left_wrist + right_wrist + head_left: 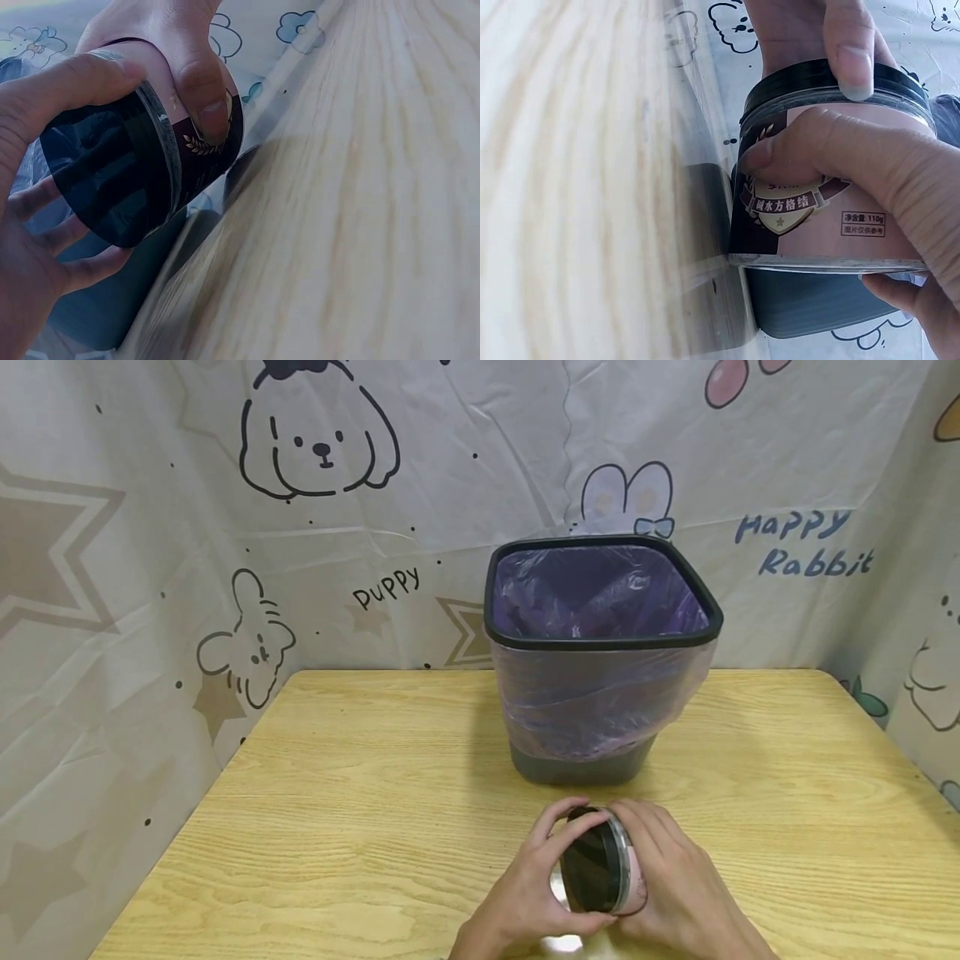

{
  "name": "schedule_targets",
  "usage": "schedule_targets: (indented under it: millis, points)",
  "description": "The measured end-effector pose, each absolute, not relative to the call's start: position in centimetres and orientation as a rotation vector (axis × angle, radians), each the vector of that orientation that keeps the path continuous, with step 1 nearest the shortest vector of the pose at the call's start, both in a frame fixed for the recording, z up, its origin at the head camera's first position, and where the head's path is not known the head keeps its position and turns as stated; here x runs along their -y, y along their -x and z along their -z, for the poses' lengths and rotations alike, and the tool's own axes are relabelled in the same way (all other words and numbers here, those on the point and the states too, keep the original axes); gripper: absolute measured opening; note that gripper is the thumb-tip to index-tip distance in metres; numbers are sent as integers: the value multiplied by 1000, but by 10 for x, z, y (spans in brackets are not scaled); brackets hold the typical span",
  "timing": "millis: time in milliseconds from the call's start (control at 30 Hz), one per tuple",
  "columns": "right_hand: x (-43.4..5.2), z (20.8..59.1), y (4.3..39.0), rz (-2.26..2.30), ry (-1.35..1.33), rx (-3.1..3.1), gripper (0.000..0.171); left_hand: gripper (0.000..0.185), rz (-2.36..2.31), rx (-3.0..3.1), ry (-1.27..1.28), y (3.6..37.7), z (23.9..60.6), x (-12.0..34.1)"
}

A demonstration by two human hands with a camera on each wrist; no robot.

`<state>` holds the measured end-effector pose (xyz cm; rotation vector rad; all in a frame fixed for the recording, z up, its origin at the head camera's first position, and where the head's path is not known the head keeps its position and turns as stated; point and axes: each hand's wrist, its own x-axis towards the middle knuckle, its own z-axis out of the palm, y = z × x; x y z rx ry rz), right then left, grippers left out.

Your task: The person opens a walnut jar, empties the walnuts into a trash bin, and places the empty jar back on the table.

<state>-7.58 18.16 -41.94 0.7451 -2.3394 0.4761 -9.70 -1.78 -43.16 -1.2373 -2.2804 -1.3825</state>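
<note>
Curling its fingers, the left hand (528, 885) holds the black lid (592, 870); the right hand (678, 877) grips the tipped pink jar (636, 885) from the right, nearer than the bin (585, 768).

Observed a light wood-grain table (315, 827) with rounded far corners. Found whitish printed cloth (465, 502), visibly creased, hung beyond the far edge and past the left and right edges. Recorded above the far edge: a line-drawn puppy head (322, 472) and "PUPPY" lettering (386, 587) toward the far left corner, "Happy Rabbit" lettering (813, 562) above the far right corner. Noted brown stars (30, 556) past the left edge; bright glare (562, 944) by the near edge.
</note>
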Motion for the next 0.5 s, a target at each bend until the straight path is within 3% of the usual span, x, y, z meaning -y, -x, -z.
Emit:
schedule_targets:
  millis: [233,500]
  points:
    - [-182,418,75,-470,-738,2363,104,96,1530,2360,1172,95,430,19]
    - [-183,418,75,-480,-726,2376,104,99,1390,2288,1204,97,432,18]
